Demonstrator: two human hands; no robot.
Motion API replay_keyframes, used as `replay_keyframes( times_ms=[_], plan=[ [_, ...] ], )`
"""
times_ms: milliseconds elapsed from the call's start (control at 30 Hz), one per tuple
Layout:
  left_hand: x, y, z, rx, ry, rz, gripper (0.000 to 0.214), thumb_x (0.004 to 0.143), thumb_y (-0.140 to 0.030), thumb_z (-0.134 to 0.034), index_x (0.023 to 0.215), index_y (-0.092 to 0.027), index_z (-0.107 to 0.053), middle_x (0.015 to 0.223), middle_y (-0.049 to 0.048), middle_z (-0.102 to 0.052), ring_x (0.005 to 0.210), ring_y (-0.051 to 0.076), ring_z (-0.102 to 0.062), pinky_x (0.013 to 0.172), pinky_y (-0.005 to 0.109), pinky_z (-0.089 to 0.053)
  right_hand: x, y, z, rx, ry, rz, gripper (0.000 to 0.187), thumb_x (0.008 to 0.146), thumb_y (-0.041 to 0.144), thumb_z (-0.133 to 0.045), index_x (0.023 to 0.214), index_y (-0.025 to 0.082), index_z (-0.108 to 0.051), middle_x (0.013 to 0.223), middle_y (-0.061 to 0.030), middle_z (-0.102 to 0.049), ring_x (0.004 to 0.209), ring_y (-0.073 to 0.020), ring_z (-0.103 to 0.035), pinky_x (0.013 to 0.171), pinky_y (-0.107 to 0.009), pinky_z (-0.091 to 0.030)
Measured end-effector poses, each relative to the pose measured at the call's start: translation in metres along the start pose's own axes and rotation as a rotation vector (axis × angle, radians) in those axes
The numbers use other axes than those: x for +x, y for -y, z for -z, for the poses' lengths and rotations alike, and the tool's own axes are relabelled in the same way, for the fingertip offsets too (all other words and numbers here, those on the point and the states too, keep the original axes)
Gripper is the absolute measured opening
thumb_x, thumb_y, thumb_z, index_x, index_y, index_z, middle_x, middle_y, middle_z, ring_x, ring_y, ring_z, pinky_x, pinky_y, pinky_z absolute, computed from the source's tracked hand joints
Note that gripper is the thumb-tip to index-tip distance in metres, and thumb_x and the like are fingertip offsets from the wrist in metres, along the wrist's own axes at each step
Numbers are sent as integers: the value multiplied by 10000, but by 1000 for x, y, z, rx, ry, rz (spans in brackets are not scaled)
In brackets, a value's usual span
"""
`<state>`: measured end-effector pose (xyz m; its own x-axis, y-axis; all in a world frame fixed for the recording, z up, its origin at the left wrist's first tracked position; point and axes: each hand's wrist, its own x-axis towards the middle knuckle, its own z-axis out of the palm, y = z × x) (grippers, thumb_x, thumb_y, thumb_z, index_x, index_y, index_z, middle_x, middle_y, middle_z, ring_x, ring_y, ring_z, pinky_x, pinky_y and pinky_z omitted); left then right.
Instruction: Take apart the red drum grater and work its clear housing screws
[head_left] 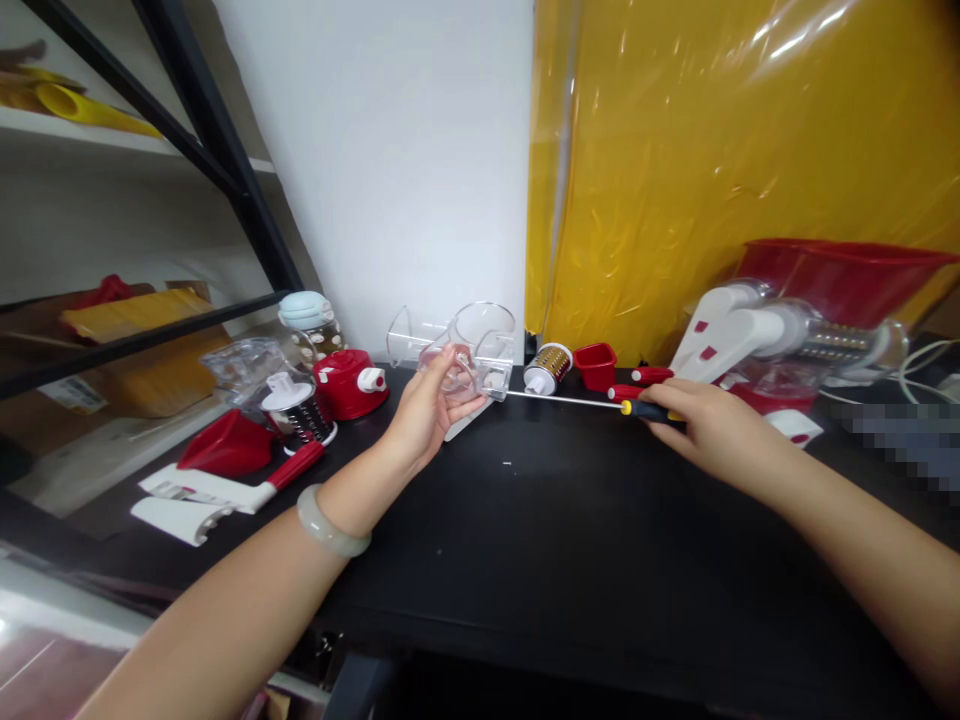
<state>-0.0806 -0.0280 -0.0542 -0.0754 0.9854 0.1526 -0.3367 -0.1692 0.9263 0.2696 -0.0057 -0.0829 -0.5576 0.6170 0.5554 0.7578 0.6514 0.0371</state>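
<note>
My left hand [427, 400] grips a clear plastic grater housing [484, 325] and holds it above the back of the black table. In my right hand [694, 415] is a screwdriver [637, 408] with a black and yellow handle. Its long thin shaft points left, and the tip meets the right lower edge of the clear housing; whether it sits in a screw is too small to tell. Behind the shaft lies a grater drum [551, 368] with a white end, beside a small red hopper [596, 366]. Two red handles [630, 391] lie close to my right hand.
At left are a red base [351, 383], a white-topped drum [300, 412], a red pusher [229, 442], a white handle piece [202, 490] and a light-blue-lidded jar [306, 312]. An assembled red and white grater [795, 330] stands at right. A black-framed shelf [247, 190] borders the left.
</note>
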Motion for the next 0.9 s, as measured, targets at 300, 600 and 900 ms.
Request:
replay_keyframes(
  times_ms=[300,600,900],
  plan=[
    [0,-1,0,-23,-7,-1,674,728,-673,-801,1194,-200,-683,1297,149,-712,1241,359,-651,994,478,-563,-3,10,6,-101,-29,-93,206,928,368,-592,1071,243,-672,1082,-92,-777,892,-298,-756,683,-403,-579],
    [2,-3,1,-20,-29,-18,645,767,-653,-778,1204,-190,-669,1318,147,-705,1220,333,-665,979,453,-570,0,13,7,-39,39,-23,398,1027,471,-444,1205,193,-667,1166,-149,-685,1053,-308,-696,868,-463,-582],
    [-2,-6,-3,-60,-17,33,595,840,-641,-721,1227,-193,-667,1264,143,-739,1195,319,-689,968,428,-581,-1,19,13,-215,-233,-16,225,937,332,-589,1085,209,-707,1059,-152,-623,997,-338,-633,679,-426,-552]
  ],
)
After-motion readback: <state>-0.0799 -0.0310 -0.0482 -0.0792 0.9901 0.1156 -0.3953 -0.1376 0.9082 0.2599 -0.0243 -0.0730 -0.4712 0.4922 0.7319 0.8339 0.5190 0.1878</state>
